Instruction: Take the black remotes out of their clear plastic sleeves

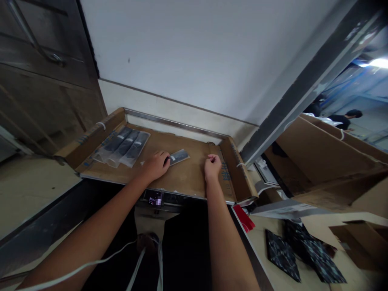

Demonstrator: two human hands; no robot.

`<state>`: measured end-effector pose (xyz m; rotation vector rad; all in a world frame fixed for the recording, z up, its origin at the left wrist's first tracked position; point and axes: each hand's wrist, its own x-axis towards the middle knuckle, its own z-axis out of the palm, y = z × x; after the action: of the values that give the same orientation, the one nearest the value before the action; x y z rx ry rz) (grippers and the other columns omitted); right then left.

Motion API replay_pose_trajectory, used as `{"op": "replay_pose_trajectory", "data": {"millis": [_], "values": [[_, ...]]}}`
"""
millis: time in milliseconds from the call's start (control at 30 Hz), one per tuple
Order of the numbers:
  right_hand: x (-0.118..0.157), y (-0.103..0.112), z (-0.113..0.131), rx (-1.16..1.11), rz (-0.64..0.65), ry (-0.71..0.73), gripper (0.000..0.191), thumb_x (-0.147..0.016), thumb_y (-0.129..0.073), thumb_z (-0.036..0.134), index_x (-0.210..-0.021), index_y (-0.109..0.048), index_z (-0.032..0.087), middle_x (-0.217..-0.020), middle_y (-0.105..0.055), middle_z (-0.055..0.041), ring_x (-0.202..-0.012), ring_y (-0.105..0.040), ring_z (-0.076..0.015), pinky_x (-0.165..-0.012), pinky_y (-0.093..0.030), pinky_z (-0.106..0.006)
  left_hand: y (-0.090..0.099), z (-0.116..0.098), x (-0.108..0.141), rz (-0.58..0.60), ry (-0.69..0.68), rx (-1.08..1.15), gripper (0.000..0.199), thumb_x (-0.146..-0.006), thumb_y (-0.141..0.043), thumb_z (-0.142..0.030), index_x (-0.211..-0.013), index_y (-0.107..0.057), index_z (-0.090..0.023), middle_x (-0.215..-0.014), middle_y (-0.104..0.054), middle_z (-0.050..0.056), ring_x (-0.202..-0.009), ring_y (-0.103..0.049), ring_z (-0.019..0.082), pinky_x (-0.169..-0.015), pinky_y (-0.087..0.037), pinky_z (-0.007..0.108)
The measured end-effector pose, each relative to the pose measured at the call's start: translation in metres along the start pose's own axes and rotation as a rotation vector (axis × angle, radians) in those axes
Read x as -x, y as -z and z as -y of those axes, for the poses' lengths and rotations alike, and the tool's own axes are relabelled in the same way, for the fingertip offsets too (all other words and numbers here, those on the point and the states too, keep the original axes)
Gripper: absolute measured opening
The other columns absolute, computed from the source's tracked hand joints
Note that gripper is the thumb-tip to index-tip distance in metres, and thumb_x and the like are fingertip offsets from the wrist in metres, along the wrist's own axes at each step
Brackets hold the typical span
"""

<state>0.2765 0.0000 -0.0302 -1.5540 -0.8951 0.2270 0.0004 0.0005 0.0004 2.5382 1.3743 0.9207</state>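
Note:
My left hand (156,165) is closed at the left end of a clear plastic packet (180,156) with a dark item and a small white label in it. The packet lies on the cardboard lining, and my hand hides part of it. To the right, apart from the packet, my right hand (213,165) is curled with its fingers drawn together; whether something small is in them I cannot make out. Several similar packets (125,145) lie side by side at the left of the cardboard-lined tray table (194,178).
Cardboard side walls (239,171) are tied on with white ties. Behind stands a white wall (188,60), with a metal door (45,76) at left. On the right are a large carton (327,161) and dark patterned pieces (281,254) on the floor. Another person (345,119) is farther back.

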Motion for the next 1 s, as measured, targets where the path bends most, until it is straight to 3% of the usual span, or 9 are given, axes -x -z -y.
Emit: {"op": "replay_pose_trajectory", "data": {"millis": [400, 1000], "values": [[0.003, 0.002, 0.011, -0.012, 0.008, -0.041, 0.027, -0.057, -0.046, 0.019, -0.081, -0.060, 0.017, -0.069, -0.048, 0.0033, -0.065, -0.044, -0.0142, -0.066, -0.036, -0.026, 0.000, 0.001, 0.000, 0.006, 0.000, 0.018, 0.017, -0.095, -0.046, -0.026, -0.099, -0.061, -0.019, -0.102, -0.065, 0.009, -0.098, -0.059, 0.024, -0.088, -0.047, 0.038], [0.001, 0.000, 0.004, 0.008, -0.001, -0.006, 0.025, -0.058, -0.046, 0.020, -0.080, -0.059, 0.017, -0.068, -0.048, 0.0035, -0.065, -0.045, -0.0141, -0.066, -0.037, -0.026, -0.001, 0.001, 0.000, 0.003, 0.003, -0.001, 0.015, -0.093, -0.048, -0.025, -0.099, -0.062, -0.019, -0.101, -0.066, 0.009, -0.097, -0.059, 0.024, -0.087, -0.047, 0.039]]}}
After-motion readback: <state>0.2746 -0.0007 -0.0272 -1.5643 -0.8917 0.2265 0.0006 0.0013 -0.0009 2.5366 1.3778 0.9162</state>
